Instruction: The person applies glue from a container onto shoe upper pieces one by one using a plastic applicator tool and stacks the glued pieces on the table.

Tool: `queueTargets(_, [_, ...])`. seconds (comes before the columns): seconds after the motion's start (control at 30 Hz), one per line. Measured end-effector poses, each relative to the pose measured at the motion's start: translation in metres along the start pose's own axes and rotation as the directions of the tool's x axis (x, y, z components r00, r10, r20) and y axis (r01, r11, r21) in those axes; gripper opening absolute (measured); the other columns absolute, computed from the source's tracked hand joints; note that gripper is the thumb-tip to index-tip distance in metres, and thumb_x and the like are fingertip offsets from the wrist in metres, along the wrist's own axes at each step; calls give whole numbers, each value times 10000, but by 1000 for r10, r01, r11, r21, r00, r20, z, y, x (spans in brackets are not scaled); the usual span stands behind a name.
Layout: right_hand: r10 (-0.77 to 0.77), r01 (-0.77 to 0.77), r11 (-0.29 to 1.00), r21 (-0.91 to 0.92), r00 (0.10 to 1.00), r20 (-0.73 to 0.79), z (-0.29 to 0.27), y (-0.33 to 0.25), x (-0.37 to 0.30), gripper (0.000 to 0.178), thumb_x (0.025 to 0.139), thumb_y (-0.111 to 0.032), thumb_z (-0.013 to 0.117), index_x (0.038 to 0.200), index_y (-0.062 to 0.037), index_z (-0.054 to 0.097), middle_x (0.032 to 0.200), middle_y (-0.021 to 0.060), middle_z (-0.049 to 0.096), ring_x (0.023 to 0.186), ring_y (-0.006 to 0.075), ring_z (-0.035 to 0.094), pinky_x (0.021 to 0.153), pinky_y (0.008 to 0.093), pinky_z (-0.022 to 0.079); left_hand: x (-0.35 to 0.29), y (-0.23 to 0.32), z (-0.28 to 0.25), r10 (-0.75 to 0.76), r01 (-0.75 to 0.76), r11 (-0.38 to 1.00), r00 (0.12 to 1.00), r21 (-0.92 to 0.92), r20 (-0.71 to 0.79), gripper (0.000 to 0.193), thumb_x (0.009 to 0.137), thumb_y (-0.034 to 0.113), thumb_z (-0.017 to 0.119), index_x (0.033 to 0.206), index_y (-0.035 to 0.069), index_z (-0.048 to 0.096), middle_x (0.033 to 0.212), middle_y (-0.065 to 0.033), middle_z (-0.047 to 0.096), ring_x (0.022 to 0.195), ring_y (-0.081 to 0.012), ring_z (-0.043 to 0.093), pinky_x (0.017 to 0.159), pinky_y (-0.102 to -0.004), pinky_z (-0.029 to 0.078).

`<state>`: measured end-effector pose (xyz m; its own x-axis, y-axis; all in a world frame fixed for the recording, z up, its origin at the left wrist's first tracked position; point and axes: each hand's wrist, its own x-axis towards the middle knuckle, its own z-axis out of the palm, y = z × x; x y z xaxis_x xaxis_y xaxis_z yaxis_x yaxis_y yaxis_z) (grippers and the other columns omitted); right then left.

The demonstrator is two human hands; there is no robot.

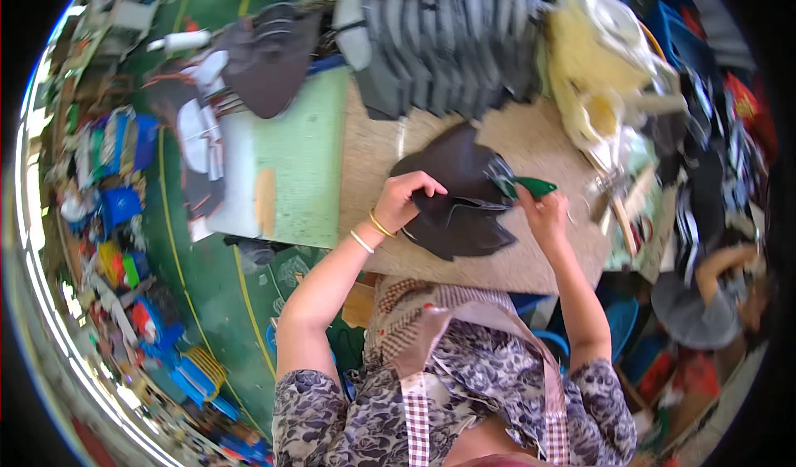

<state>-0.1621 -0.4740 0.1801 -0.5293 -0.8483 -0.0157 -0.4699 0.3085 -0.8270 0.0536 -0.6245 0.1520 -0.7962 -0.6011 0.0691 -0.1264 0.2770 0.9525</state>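
Note:
Dark brown leather-like pieces (439, 169) lie folded and overlapping on the wooden worktable in front of me. My left hand (402, 200) pinches the edge of the upper piece at its left side, thumb and fingers pressed together. To the right, my right hand (543, 212) is closed around a small tool with a green handle (536, 187). The tool's other end points left over the leather's right edge; glare and blur there hide its exact kind. A pale-edged slit or fold (468, 205) runs across the leather between my hands.
Stacked grey-black cut pieces (439, 44) line the table's far side. At its right stand a yellowish plastic bag (593, 61) and wooden-handled tools (623, 222). A pale green board (298, 160) adjoins on the left, with more brown pieces (269, 65) behind. Another person (705, 301) sits at far right.

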Motion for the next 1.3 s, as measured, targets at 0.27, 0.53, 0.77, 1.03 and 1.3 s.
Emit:
queueTargets(0.27, [122,-122,991,51,993,7,6,16,-6,102,772,-82,610,780,21,612,606,94,605,485,145,583,444,256,444,10,-57,-232,-281,76,942,713,-327,-643,360,692,32,680,1018,-31,538,955,-84,598,845,-156,570,779,-284,456])
queueTargets(0.53, [107,-73,992,99,910,-400,-60,12,17,129,802,-95,596,837,27,615,654,48,582,534,94,512,475,220,386,49,-92,-236,83,795,452,415,405,-906,772,560,241,775,1167,-5,365,1096,-185,446,1029,-311,419,881,-392,345])
queueTargets(0.77, [-260,-81,668,-740,906,-334,-90,50,95,202,797,-212,611,797,-11,634,571,83,549,493,114,504,463,281,372,24,0,-70,113,163,834,885,527,-452,532,672,215,675,1087,11,413,1042,-157,455,985,-306,429,868,-382,345])
queueTargets(1.03, [272,-172,925,340,923,-273,-119,47,85,159,805,-187,606,757,-36,602,581,22,555,447,72,473,413,218,330,-23,29,54,-112,196,630,980,752,-162,822,638,419,673,1271,42,309,1328,-190,246,1217,-340,254,967,-489,238])
queueTargets(1.3, [407,-433,596,676,889,211,-58,14,0,239,801,-201,604,891,18,570,734,83,617,653,147,609,600,243,492,-24,21,67,-86,160,724,986,670,-142,853,548,329,757,1268,128,347,1297,-200,287,1181,-370,297,948,-468,267])
